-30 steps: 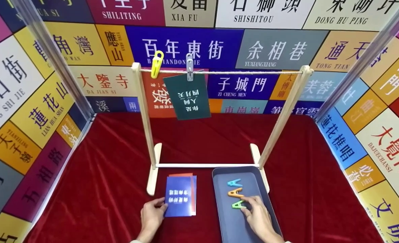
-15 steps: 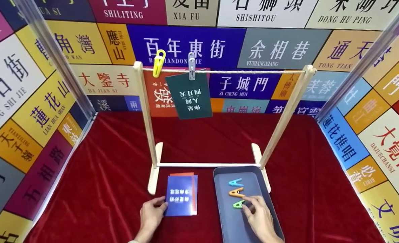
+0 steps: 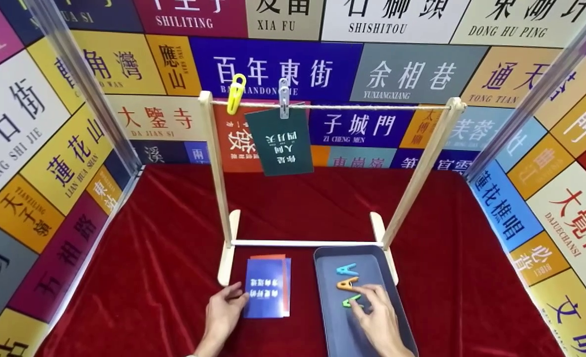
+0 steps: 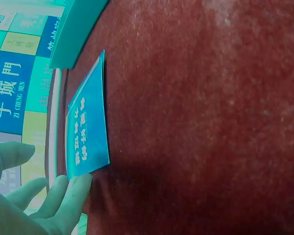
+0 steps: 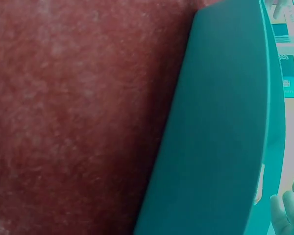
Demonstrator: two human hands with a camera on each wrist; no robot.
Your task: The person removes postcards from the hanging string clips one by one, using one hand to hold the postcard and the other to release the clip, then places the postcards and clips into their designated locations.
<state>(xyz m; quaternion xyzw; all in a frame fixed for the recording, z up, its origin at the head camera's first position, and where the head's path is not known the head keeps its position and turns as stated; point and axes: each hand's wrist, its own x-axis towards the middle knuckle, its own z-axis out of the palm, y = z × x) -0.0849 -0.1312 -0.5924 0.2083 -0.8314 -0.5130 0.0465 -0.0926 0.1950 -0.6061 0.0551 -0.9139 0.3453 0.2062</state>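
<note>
In the head view my right hand point(image 3: 379, 317) is over the grey tray point(image 3: 327, 317), its thumb and index finger pinching the right end of a green clothespin point(image 3: 348, 302). An orange clothespin point(image 3: 346, 283) and a blue clothespin point(image 3: 347, 269) lie just beyond. My left hand point(image 3: 222, 315) rests at the left edge of a small stack of cards, with a blue card point(image 3: 265, 292) on top and a red one point(image 3: 285, 277) showing underneath. The left wrist view shows the left fingers point(image 4: 63, 203) spread at the corner of the blue card point(image 4: 90, 132). The tray wall hides the clothespins in the right wrist view.
A wooden rack point(image 3: 218, 183) stands behind, with a rope point(image 3: 362, 107) across its top. A silver clip point(image 3: 284, 101) holds a dark green card point(image 3: 280, 144) on the rope; a yellow clip point(image 3: 235, 94) hangs left of it. Red cloth point(image 3: 163, 277) covers the table.
The green clothespin has tilted a little between my right thumb and index finger. My left fingers have shifted slightly at the card edge. The head view has drifted slightly.
</note>
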